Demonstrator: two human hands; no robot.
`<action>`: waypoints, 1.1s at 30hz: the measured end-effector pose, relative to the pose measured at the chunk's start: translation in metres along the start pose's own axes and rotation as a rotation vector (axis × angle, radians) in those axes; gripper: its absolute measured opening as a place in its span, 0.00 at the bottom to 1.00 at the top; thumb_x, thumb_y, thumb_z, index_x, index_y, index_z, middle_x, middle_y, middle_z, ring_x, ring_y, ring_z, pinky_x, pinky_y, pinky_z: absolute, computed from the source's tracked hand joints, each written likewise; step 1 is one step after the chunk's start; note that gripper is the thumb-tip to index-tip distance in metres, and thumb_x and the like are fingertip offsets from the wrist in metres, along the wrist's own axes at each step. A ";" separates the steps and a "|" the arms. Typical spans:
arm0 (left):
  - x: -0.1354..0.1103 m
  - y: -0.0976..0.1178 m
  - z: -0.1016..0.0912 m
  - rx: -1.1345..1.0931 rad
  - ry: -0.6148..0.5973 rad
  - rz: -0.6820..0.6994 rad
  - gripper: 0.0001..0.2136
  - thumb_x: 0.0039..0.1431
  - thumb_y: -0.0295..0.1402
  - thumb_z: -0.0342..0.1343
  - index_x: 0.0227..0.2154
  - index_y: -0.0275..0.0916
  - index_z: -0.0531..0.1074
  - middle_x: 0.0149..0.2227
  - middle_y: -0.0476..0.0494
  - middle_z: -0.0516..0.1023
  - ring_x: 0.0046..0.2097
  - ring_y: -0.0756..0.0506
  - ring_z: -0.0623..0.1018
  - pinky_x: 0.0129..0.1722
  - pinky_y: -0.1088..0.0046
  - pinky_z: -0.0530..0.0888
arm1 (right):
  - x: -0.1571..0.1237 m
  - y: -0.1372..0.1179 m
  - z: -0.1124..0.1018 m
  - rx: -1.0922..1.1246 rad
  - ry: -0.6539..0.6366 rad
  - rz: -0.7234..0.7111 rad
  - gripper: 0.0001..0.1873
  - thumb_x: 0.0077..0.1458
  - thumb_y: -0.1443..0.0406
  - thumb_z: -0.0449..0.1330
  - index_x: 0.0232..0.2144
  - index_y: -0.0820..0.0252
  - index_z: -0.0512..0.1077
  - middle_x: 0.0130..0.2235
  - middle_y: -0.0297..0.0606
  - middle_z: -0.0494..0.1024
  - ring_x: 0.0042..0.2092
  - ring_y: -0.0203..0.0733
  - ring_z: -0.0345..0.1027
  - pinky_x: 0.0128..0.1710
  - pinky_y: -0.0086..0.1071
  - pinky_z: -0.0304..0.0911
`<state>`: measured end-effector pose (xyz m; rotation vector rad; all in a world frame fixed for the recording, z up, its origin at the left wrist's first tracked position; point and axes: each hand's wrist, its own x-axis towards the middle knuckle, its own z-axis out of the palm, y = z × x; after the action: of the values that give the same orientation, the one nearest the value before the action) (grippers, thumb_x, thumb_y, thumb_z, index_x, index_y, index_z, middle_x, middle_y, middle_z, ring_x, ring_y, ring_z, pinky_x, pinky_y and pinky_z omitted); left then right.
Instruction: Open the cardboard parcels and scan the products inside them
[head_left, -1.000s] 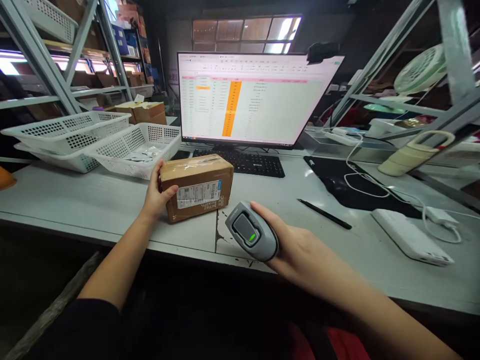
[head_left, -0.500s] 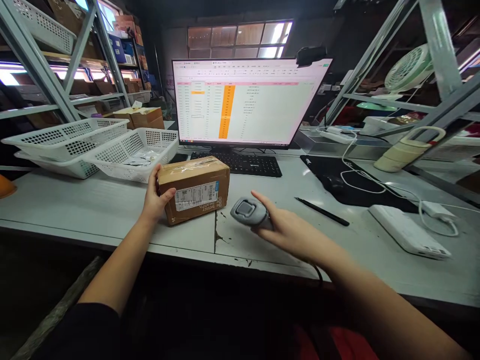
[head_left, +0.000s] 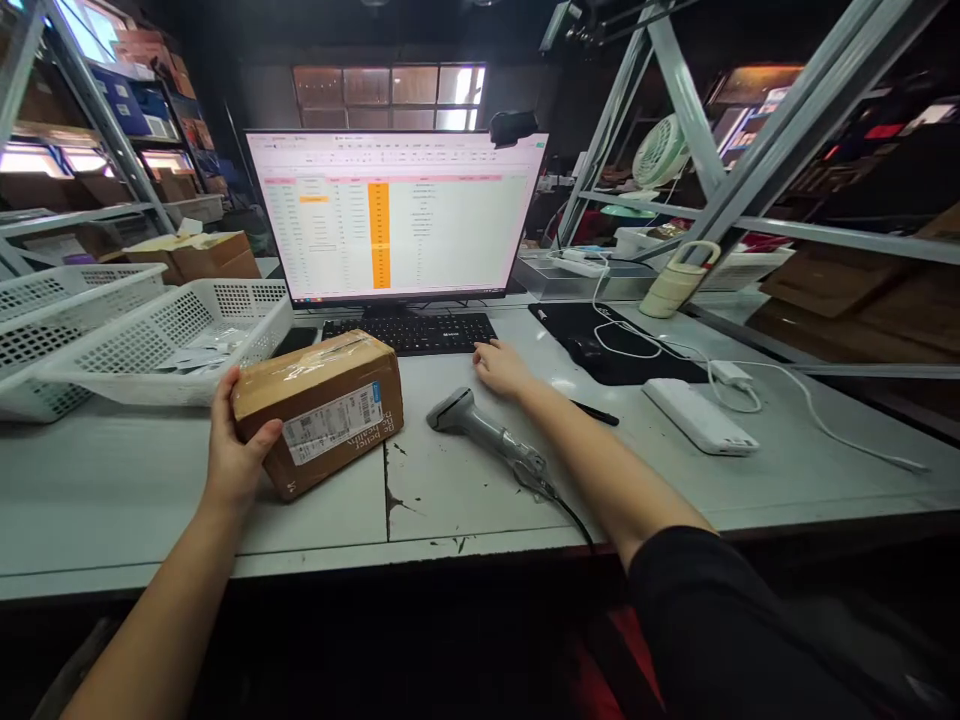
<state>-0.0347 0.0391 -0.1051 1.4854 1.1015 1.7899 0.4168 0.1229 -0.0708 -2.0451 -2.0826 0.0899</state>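
My left hand (head_left: 238, 440) grips the left end of a taped cardboard box (head_left: 319, 415), thumb on the front by its white shipping label. The box is tilted on the desk. My right hand (head_left: 501, 368) is at the right end of the black keyboard (head_left: 442, 335), holding nothing, fingertips at the keys. Whether a key is pressed I cannot tell. Between box and right forearm, a grey barcode scanner (head_left: 487, 432) lies on the desk with its cable running to the front edge. Behind the keyboard, the monitor (head_left: 442, 230) shows a spreadsheet with an orange column.
White plastic baskets (head_left: 180, 340) stand at the left, one with small packets in it. A mouse pad (head_left: 607, 345) with cable, a white power bank (head_left: 697, 415) and a black pen (head_left: 596, 412) lie right. Metal shelf posts (head_left: 686, 110) rise behind them.
My right hand has let go of the scanner, which now lies on the desk, and has moved forward to the keyboard. My left hand still holds the box. The view has turned right.
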 end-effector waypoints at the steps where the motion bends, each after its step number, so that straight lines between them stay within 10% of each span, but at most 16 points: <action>1: 0.000 -0.001 0.000 0.011 0.004 0.004 0.48 0.44 0.53 0.77 0.68 0.54 0.63 0.69 0.40 0.65 0.68 0.31 0.69 0.73 0.48 0.64 | 0.007 0.001 0.007 -0.022 0.017 -0.024 0.18 0.63 0.69 0.52 0.50 0.64 0.77 0.70 0.49 0.67 0.74 0.59 0.51 0.74 0.50 0.46; 11: -0.003 0.003 0.001 0.004 -0.035 0.015 0.50 0.44 0.52 0.77 0.69 0.51 0.61 0.70 0.38 0.64 0.69 0.32 0.69 0.71 0.53 0.68 | 0.044 0.003 0.024 -0.124 0.075 -0.085 0.16 0.62 0.66 0.51 0.44 0.62 0.77 0.55 0.52 0.80 0.68 0.62 0.59 0.70 0.58 0.49; 17: -0.006 0.003 0.002 -0.024 -0.048 0.006 0.49 0.44 0.53 0.77 0.69 0.52 0.62 0.71 0.39 0.63 0.71 0.30 0.66 0.73 0.50 0.64 | 0.055 -0.009 0.028 -0.120 0.089 -0.116 0.18 0.60 0.67 0.53 0.49 0.62 0.76 0.61 0.50 0.77 0.70 0.61 0.57 0.71 0.58 0.49; 23: 0.000 -0.006 -0.004 -0.108 -0.087 -0.077 0.49 0.47 0.50 0.76 0.70 0.55 0.60 0.74 0.43 0.59 0.73 0.32 0.63 0.75 0.52 0.61 | 0.056 -0.011 0.004 -0.098 0.159 -0.088 0.22 0.63 0.66 0.52 0.54 0.66 0.76 0.59 0.54 0.78 0.63 0.57 0.67 0.67 0.49 0.58; 33: 0.013 0.007 -0.005 -0.337 -0.130 -0.109 0.31 0.45 0.43 0.76 0.54 0.50 0.76 0.60 0.47 0.75 0.60 0.40 0.75 0.55 0.70 0.75 | -0.091 0.073 -0.012 -0.129 -0.021 0.224 0.32 0.57 0.72 0.60 0.64 0.65 0.73 0.50 0.64 0.82 0.47 0.68 0.78 0.46 0.55 0.71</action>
<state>-0.0417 0.0450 -0.0924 1.2928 0.7566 1.6801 0.4908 0.0330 -0.0841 -2.3583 -1.9085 0.0125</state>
